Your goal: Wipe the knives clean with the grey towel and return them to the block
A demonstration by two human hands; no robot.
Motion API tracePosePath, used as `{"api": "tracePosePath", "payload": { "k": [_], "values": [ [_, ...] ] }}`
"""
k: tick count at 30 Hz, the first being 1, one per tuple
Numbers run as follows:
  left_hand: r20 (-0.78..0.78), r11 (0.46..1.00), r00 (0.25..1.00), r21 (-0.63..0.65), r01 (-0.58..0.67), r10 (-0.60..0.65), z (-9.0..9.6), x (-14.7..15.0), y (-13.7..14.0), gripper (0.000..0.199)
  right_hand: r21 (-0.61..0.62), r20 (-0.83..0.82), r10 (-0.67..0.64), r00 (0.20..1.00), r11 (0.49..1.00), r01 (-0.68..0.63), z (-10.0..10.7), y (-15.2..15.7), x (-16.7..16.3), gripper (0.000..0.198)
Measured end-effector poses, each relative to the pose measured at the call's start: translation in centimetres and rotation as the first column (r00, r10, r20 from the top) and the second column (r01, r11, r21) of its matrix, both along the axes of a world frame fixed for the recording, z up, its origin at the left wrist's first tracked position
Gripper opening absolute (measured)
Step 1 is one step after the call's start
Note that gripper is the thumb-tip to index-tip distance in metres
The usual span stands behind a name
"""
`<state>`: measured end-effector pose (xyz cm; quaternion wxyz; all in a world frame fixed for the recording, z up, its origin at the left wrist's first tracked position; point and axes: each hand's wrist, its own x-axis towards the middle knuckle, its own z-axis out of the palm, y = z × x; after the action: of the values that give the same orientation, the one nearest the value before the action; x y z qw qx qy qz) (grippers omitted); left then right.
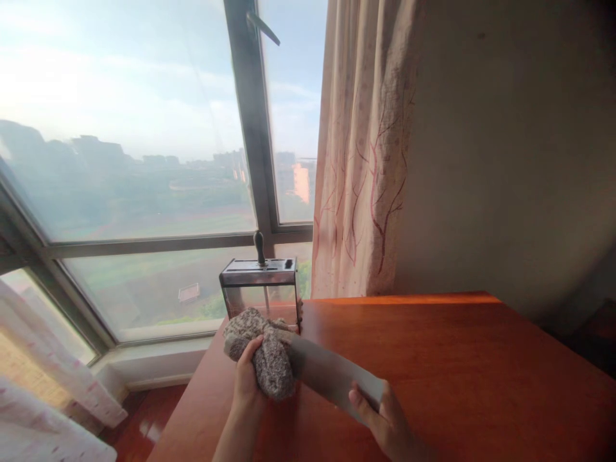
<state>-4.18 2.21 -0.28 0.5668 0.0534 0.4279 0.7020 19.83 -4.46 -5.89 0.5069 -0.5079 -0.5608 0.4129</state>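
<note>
Red-brown table (pixel 433 359) across the lower frame; at bottom centre, a flat grey bar (pixel 334 372), a shaggy bundle (pixel 275 367) at its upper-left end. Right hand (pixel 384 417) grips bar, left hand (pixel 248 380) pinches bundle — seemingly working both together; next calls for steady holds.

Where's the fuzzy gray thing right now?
In the head view, the fuzzy gray thing is low, left of centre, held in the left hand, in front of the metal-topped box.

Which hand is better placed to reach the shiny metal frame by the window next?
Probably the left hand: holding the fluffy bundle, it looks closer to the metal frame. The right hand, farther away, grips the grey flat piece.
</note>
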Motion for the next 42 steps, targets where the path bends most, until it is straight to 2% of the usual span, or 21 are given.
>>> {"api": "tracePosePath", "payload": {
  "k": [2, 5, 7, 10, 14, 20, 23, 26, 29, 33, 36, 39, 42],
  "values": [
    [0.015, 0.999, 1.0, 0.035, 0.017, -0.017, 0.0, -0.5, 0.1, 0.014, -0.066, -0.169, -0.046, 0.985, 0.997, 0.036, 0.1, 0.0, 0.1, 0.048],
    [0.027, 0.996, 1.0, 0.087, 0.0, -0.003, -0.3, -1.4, 0.4, 0.014, -0.113, -0.364, -0.034, 0.931, 0.994, -0.008, 1.0, 0.1, 0.1, 0.047],
    [0.017, 0.995, 0.999, 0.087, -0.048, 0.046, -0.6, -1.8, 0.6, 0.014, -0.135, -0.419, -0.049, 0.907, 0.991, -0.009, 1.5, 0.2, 0.2, 0.046],
    [0.003, 0.994, 0.997, 0.074, -0.08, 0.08, -1.0, -1.7, 0.9, 0.014, -0.137, -0.41, -0.076, 0.909, 0.99, 0.021, 1.1, 0.3, 0.1, 0.046],
    [0.022, 0.996, 0.998, 0.077, -0.055, 0.053, -1.2, -0.9, 0.8, 0.018, -0.09, -0.317, -0.123, 0.94, 0.991, 0.099, -0.7, 0.3, 0.1, 0.049],
    [0.048, 0.996, 0.999, 0.083, 0.019, -0.023, -0.9, 0.3, 0.6, 0.024, -0.029, -0.154, -0.092, 0.984, 0.996, 0.088, -2.5, 0.6, 0.4, 0.046],
    [0.036, 0.998, 0.999, 0.057, 0.014, -0.016, -1.1, 0.5, 0.6, 0.02, -0.001, -0.059, -0.09, 0.994, 0.996, 0.09, -3.2, 0.9, 0.7, 0.048],
    [0.021, 0.998, 1.0, 0.056, -0.002, 0.001, -1.6, 0.4, 0.8, 0.015, 0.04, 0.075, -0.031, 0.997, 0.999, 0.028, -2.9, 1.1, 0.8, 0.048],
    [0.019, 0.999, 1.0, 0.035, -0.014, 0.014, -1.7, 0.4, 0.7, 0.013, 0.153, 0.215, 0.022, 0.976, 0.987, -0.056, -1.3, 0.9, 0.6, 0.042],
    [0.043, 0.999, 0.998, -0.002, -0.046, 0.046, -1.1, 0.9, 0.4, 0.014, 0.333, 0.361, 0.07, 0.93, 0.922, -0.198, 1.0, 0.6, 0.1, 0.043],
    [0.068, 1.0, 0.998, -0.008, -0.004, 0.004, -0.7, 1.4, 0.2, 0.025, 0.439, 0.462, 0.059, 0.885, 0.851, -0.287, 1.6, 0.7, -0.2, 0.045],
    [0.087, 0.998, 0.994, 0.001, 0.067, -0.067, -0.8, 1.6, 0.1, 0.032, 0.494, 0.528, 0.066, 0.847, 0.787, -0.369, 1.5, 1.0, -0.5, 0.043],
    [0.082, 0.994, 0.992, -0.021, 0.103, -0.101, -1.4, 1.6, 0.2, 0.034, 0.504, 0.528, 0.11, 0.842, 0.758, -0.414, 1.5, 1.1, -0.6, 0.037]
  ]
}}
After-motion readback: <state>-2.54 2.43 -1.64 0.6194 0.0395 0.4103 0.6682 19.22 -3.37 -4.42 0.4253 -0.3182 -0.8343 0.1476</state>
